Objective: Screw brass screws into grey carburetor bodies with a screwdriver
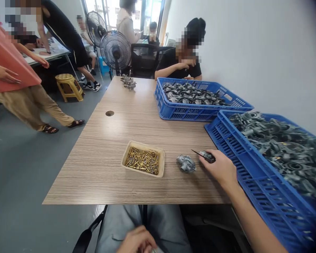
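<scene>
On the right of the table, my right hand [222, 170] is closed around a slim dark tool with a pointed shaft and black grip, which looks like a screwdriver [198, 154]. A grey metal part [205, 153] shows just behind the tool; whether the hand touches it I cannot tell. To the left of this hand lies a grey cast-metal carburetor body [186, 163]. My left hand [138, 240] is low over my lap with curled fingers, cut off by the bottom edge; what it holds is mostly hidden. A cream tray [162, 164] contains many small brass pieces [142, 160].
Two blue crates [173, 112] [234, 151] full of grey metal parts line the right side. More metal parts [128, 82] lie at the far end. A person in black [165, 66] sits across; others stand left near fans [116, 51] and a yellow stool [68, 88].
</scene>
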A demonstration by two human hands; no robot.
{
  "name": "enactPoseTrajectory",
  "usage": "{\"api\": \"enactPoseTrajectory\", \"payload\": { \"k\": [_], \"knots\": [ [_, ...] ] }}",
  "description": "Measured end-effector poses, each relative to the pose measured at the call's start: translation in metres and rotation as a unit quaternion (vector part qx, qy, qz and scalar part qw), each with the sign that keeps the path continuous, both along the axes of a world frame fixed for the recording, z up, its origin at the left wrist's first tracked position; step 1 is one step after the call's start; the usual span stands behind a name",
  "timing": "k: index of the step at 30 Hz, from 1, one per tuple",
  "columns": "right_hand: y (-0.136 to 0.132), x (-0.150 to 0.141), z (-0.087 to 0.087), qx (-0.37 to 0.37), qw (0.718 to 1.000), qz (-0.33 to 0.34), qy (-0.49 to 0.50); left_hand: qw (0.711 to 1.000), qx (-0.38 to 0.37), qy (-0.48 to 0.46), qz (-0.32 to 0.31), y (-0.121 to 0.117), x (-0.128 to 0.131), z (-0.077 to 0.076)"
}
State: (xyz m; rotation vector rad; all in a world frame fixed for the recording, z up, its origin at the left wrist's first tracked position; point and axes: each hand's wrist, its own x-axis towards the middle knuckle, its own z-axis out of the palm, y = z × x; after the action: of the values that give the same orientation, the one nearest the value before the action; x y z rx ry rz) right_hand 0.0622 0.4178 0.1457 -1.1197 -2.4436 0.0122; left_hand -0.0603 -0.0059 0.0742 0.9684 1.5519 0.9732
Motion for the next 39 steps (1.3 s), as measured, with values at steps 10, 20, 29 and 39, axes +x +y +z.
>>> {"api": "enactPoseTrajectory", "payload": {
  "k": [10, 20, 29, 39],
  "knots": [
    [0.012, 0.002, -0.027, -0.019, 0.995, 0.069, 0.07, 0.902, 0.102, 0.414, 0.07, 0.078, -0.16, 0.131],
    [0.013, 0.019, -0.048, -0.06, 0.974, 0.12, 0.18, 0.86, -0.027, 0.508, -0.039, 0.149, -0.203, 0.127],
    [0.012, 0.017, -0.042, -0.091, 0.969, 0.128, 0.193, 0.884, 0.063, 0.461, -0.045, 0.203, -0.187, 0.15],
    [0.007, 0.023, -0.042, -0.096, 0.966, 0.124, 0.204, 0.857, -0.149, 0.48, -0.114, 0.305, -0.211, 0.118]
  ]
}}
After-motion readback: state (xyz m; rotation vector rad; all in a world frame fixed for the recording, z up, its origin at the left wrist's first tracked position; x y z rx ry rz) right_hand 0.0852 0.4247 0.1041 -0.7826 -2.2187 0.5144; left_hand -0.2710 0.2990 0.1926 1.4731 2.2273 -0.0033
